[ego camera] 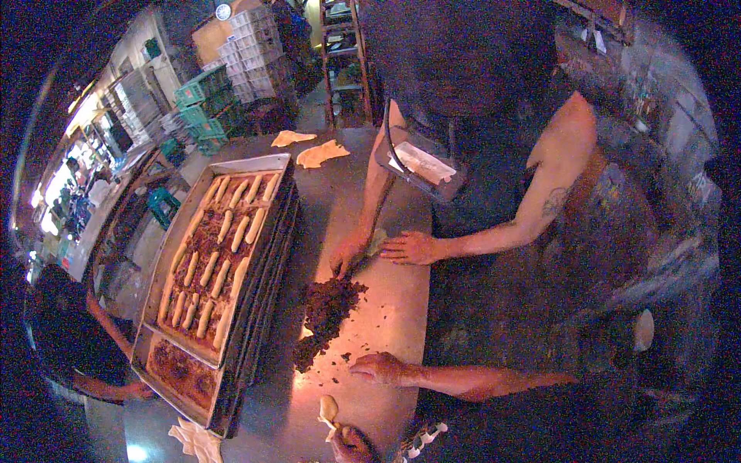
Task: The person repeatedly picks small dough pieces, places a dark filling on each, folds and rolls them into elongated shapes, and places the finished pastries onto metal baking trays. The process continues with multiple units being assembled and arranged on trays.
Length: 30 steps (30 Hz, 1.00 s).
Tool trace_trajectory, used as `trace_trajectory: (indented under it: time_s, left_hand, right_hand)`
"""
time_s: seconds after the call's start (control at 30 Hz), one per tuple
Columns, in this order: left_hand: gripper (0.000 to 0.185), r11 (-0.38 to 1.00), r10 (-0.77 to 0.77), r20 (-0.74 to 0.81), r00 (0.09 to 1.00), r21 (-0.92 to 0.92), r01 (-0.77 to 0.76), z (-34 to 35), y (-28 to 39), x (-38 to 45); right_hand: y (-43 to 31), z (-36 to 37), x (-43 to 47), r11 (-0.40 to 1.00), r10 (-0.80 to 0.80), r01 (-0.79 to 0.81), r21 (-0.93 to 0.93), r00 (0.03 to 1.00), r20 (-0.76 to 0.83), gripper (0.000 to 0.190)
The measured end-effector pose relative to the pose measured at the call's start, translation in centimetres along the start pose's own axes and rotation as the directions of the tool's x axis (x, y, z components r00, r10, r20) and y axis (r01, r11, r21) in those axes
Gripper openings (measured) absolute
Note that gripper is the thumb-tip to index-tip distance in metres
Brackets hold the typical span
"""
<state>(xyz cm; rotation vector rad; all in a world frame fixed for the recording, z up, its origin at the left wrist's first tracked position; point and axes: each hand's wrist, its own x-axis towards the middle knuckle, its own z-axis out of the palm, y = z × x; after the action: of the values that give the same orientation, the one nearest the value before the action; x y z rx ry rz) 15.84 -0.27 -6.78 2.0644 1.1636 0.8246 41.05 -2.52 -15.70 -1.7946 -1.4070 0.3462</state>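
Observation:
My left hand (354,443) is at the bottom edge of the view, partly cut off, gripping a small pale piece of dough (328,408) whose rounded end sticks out past the fingers. My right hand (379,368) reaches in from the right and rests low over the metal worktable (382,335), its fingers curled and its palm hidden. Just beyond those fingertips lies a loose heap of dark, crumbly filling (330,309), with crumbs scattered around it. To the left, a metal baking tray (215,168) holds rows of pale dough sticks (209,269) and sits on a stack of trays (272,266).
A co-worker's hands (408,247) work at the heap's far end. Another person (75,330) is at the left beside the trays. Flat dough scraps (323,153) lie on the far table, another scrap (197,440) near the front. Green crates (200,110) stand behind.

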Motion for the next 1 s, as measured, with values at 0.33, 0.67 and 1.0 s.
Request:
trace_trajectory:
  time_s: [0.33, 0.67, 1.0]
  left_hand:
    - [0.031, 1.0, -0.015, 0.012, 1.0, 0.007, 0.015, 0.7, -0.4, 0.1]
    - [0.027, 0.97, -0.001, -0.055, 0.998, -0.242, -0.013, 2.1, -2.9, -0.4]
    - [0.021, 0.988, 0.007, 0.014, 1.0, -0.156, -0.004, 2.7, -5.0, -1.1]
  right_hand:
    - [-0.2, -0.6, -0.6, 0.986, -0.151, 0.153, -0.068, 0.988, 0.029, 0.03]
    - [1.2, 0.6, -1.4, 0.943, -0.276, 0.294, -0.157, 0.953, 0.126, 0.045]
    - [1.5, 0.8, -1.3, 0.934, -0.297, 0.323, -0.151, 0.94, 0.17, 0.047]
